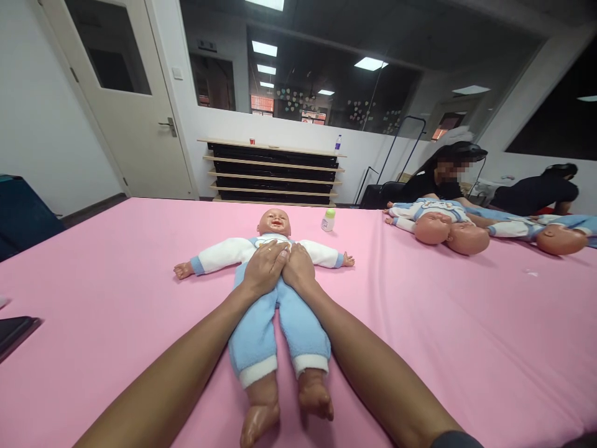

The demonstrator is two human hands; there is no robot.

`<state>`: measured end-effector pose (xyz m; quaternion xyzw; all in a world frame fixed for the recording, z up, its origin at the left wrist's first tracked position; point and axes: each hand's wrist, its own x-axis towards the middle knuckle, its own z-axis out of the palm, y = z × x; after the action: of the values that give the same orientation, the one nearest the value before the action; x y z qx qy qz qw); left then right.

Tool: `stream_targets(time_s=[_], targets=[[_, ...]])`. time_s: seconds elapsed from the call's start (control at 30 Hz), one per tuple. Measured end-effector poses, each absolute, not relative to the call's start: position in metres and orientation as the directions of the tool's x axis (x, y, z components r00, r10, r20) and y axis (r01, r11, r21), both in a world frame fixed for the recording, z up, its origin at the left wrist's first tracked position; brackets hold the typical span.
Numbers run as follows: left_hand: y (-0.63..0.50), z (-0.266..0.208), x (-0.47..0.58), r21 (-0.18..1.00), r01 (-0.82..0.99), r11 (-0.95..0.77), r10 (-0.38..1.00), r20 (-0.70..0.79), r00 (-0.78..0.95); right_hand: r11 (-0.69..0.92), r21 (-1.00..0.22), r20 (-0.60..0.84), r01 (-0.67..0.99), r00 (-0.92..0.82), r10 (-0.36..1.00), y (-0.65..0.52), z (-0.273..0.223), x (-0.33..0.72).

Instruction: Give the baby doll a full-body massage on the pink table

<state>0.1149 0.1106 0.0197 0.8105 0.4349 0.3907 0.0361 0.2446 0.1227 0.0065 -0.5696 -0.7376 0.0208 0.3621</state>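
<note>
A baby doll (pixel 298 323) in a white and light-blue outfit lies on its back, arms spread, feet toward me. My left hand (pixel 265 266) rests flat on its chest, fingers extended toward the head. Beside it, my right hand (pixel 299 264) also lies flat on the chest, the two hands touching along their inner edges. Neither grasps anything. Just past the doll's left arm stands a small white bottle (pixel 328 221) with a green cap.
Several other dolls (pixel 431 227) lie on the right of the pink table (pixel 438 348). Two people (pixel 443 174) are beyond them. A dark flat object (pixel 16 333) sits at the left edge. Stacked shelves (pixel 275 168) stand behind the table.
</note>
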Motion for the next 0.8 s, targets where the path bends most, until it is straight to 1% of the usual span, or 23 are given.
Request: stream_targets(time_s=[0.13,0.23,0.3,0.37,0.47,0.57,0.63,0.73,0.8], targets=[[0.118,0.019,0.116,0.348,0.745,-0.570,0.784,0.502,0.365,0.234,-0.505,0.517,0.831,0.073,0.853,0.118,0.009,0.245],[0.123,0.017,0.116,0.319,0.793,-0.519,0.811,0.476,0.339,0.214,-0.534,0.533,0.818,0.129,0.836,0.115,0.011,0.244],[0.126,0.015,0.115,0.324,0.813,-0.484,0.824,0.483,0.298,0.226,-0.542,0.547,0.809,0.136,0.826,0.114,0.012,0.243],[0.131,0.010,0.114,0.350,0.817,-0.458,0.830,0.499,0.251,0.245,-0.543,0.560,0.803,0.129,0.818,0.113,0.012,0.242],[0.138,0.003,0.109,0.422,0.805,-0.418,0.825,0.548,0.141,0.268,-0.539,0.581,0.798,0.122,0.805,0.113,0.012,0.242],[0.142,-0.002,0.106,0.498,0.775,-0.389,0.789,0.615,0.000,0.279,-0.540,0.593,0.794,0.124,0.796,0.113,0.013,0.242],[0.143,-0.003,0.105,0.520,0.759,-0.392,0.758,0.650,-0.054,0.295,-0.541,0.609,0.788,0.124,0.784,0.113,0.013,0.242],[0.141,-0.002,0.104,0.538,0.745,-0.394,0.726,0.679,-0.107,0.356,-0.527,0.669,0.772,0.118,0.734,0.111,0.014,0.242],[0.140,-0.001,0.103,0.558,0.732,-0.391,0.712,0.688,-0.144,0.445,-0.487,0.722,0.752,0.059,0.690,0.109,0.016,0.242]])
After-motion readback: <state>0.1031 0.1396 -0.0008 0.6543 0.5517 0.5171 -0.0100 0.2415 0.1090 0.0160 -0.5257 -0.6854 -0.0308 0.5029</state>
